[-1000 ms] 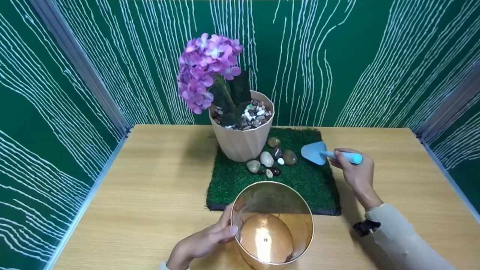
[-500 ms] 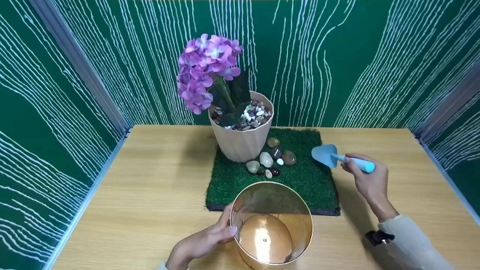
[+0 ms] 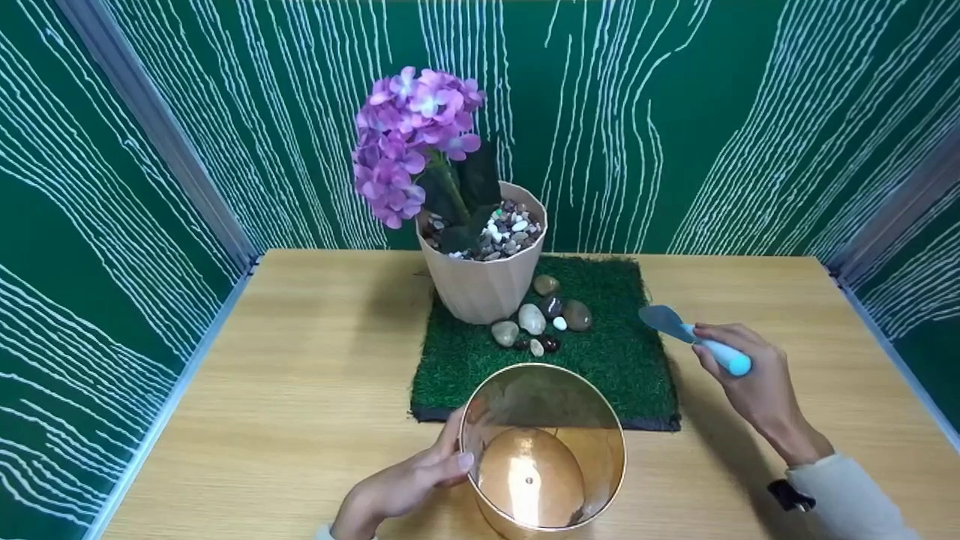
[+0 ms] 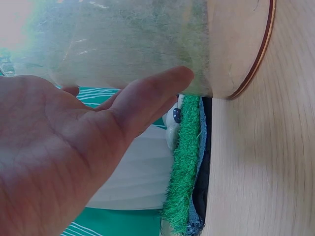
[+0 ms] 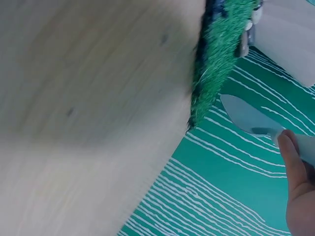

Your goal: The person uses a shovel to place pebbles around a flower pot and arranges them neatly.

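Observation:
My left hand (image 3: 405, 486) grips the left side of a shiny copper-coloured metal pot (image 3: 480, 397) that stands empty at the table's near edge. In the left wrist view the thumb (image 4: 147, 96) lies along the pot's wall (image 4: 147, 44). My right hand (image 3: 754, 379) holds a light blue trowel (image 3: 697, 341) by its handle, above the table just right of the green grass mat (image 3: 615, 367). The blade (image 5: 243, 118) points toward the mat and carries nothing. A small heap of pebbles (image 3: 540, 319) lies on the mat beside a beige flowerpot (image 3: 484, 289).
The beige flowerpot holds purple flowers (image 3: 409, 142) and is topped with small stones. It stands at the mat's back left corner. The wooden table (image 3: 300, 360) is enclosed by green patterned walls on three sides. Bare wood (image 5: 88, 88) lies right of the mat.
My right hand has carried the trowel to the right and nearer to me, off the mat, with the blade tilting lower. The left hand and the metal pot have stayed put.

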Demonstrator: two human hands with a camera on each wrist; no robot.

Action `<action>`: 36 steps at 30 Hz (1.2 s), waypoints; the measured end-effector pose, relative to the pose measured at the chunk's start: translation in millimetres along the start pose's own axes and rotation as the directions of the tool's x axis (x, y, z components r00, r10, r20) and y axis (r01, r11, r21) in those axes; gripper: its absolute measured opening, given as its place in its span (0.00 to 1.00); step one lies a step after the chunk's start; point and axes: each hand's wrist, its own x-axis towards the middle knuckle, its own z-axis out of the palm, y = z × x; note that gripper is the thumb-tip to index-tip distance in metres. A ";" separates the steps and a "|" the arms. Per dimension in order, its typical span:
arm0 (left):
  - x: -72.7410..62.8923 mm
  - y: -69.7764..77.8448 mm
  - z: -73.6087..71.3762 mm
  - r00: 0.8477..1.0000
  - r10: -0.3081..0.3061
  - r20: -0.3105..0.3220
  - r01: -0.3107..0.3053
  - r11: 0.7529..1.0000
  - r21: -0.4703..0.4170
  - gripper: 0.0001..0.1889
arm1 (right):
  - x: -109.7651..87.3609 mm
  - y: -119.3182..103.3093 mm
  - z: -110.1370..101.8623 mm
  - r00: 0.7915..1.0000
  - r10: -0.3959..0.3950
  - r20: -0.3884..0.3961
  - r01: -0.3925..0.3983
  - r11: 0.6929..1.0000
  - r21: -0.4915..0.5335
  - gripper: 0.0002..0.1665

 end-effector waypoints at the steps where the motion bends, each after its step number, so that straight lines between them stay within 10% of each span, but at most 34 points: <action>1: -0.2 0.5 -0.1 1.000 0.000 0.000 0.000 1.000 -0.003 0.48 | -1.1 0.4 -0.7 0.999 -0.037 0.012 0.037 0.999 -0.015 0.19; 9: 0.6 -0.8 0.1 0.999 0.032 0.015 -0.032 0.999 0.022 0.50 | -6.0 8.8 -7.6 0.969 -0.239 0.057 0.245 0.960 -0.136 0.25; 36: 0.8 -0.7 1.0 0.999 0.044 0.001 -0.044 0.999 0.027 0.49 | -23.6 33.2 -30.2 0.920 -0.231 0.317 0.342 0.867 -0.362 0.37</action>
